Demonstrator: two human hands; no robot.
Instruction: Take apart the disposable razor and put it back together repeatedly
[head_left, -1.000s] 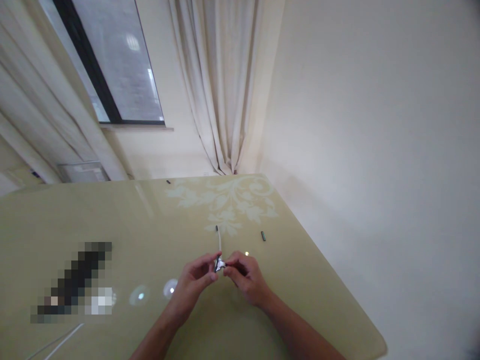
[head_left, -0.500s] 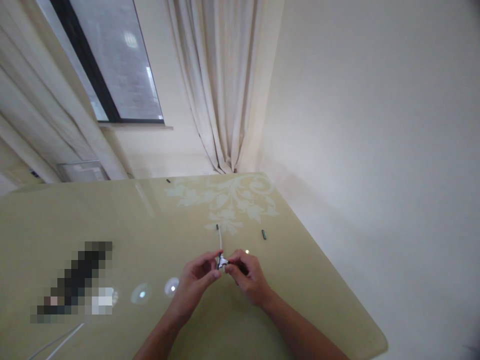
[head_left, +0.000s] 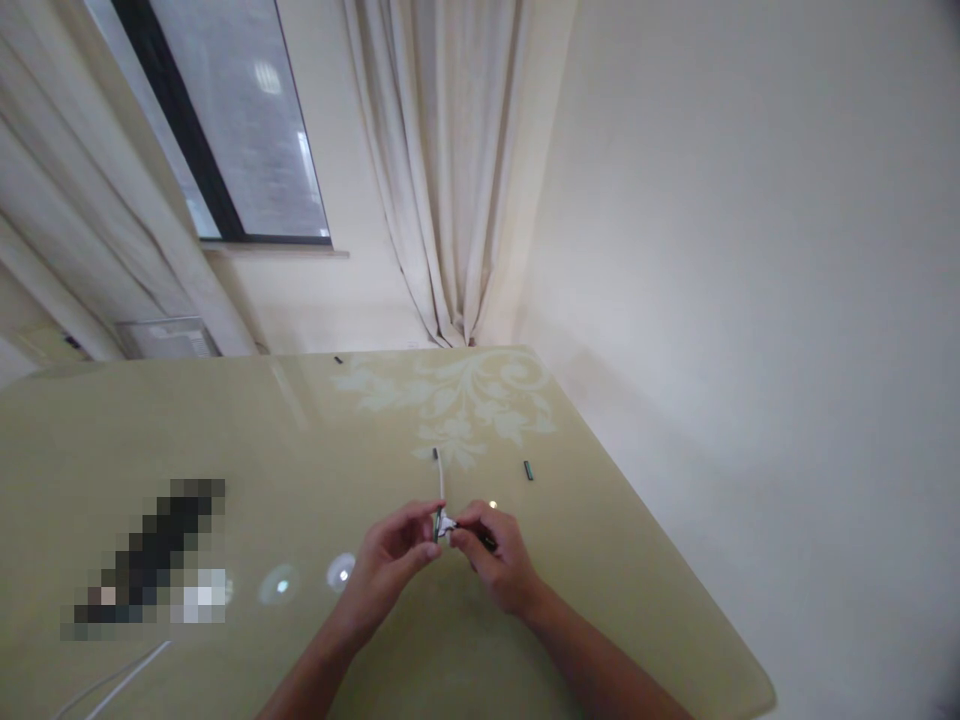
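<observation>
My left hand (head_left: 394,555) pinches a thin, dark strip (head_left: 437,525) upright between thumb and fingertip. Against the strip's right side sits a small white piece (head_left: 448,525), its kind too small to make out. Closed around a slim black part (head_left: 489,542) is my right hand (head_left: 499,560), its fingertips at the white piece. Just beyond the left fingertips, a short pale stick-like thing (head_left: 442,478) with a dark tip points away from me; its near end is hidden by the fingers.
A glossy table (head_left: 630,620) with a pale floral pattern lies under my hands. A small dark-green piece (head_left: 528,470) rests to the right, another dark bit (head_left: 338,360) near the far edge. Leftward are a blurred-out dark object (head_left: 150,560) and white cables (head_left: 127,680). A wall (head_left: 750,350) flanks the right.
Both hands stay almost in place, still together at the small white piece. The dark strip in the left hand looks slightly more upright. The view has shifted a little.
</observation>
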